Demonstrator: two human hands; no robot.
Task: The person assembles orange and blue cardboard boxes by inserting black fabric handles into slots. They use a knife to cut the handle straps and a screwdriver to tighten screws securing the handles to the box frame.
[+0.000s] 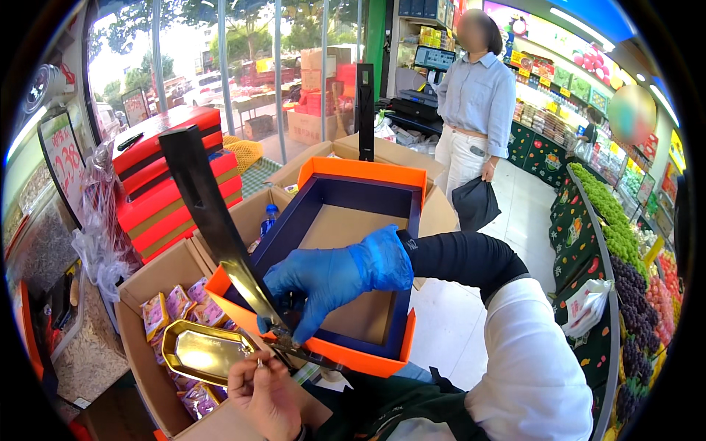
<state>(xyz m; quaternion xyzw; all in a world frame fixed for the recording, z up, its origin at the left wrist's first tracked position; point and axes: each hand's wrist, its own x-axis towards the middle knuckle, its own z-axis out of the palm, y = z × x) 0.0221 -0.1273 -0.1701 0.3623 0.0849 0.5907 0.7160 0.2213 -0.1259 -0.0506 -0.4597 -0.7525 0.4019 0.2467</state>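
An open orange box with a dark blue inner wall (371, 192) lies tilted in front of me, its bottom plain brown. A long glossy black strip (209, 198) rises from the box's near end and leans to the left. My right hand (316, 283), in a blue glove, reaches across the box and has its fingers closed round the strip's lower part. Bare and lower down, my left hand (265, 397) pinches a small shiny metal piece (259, 362), too small to name. Another black strip (365, 110) stands upright at the box's far end.
A gold tray (198, 349) rests on purple and yellow packets (179, 302) in a carton (136, 294). Red boxes (176, 187) are stacked at left. A blue-capped bottle (269, 218) stands behind the orange box. A person (478, 103) holds a black bag (474, 202); grapes (632, 309) line the right.
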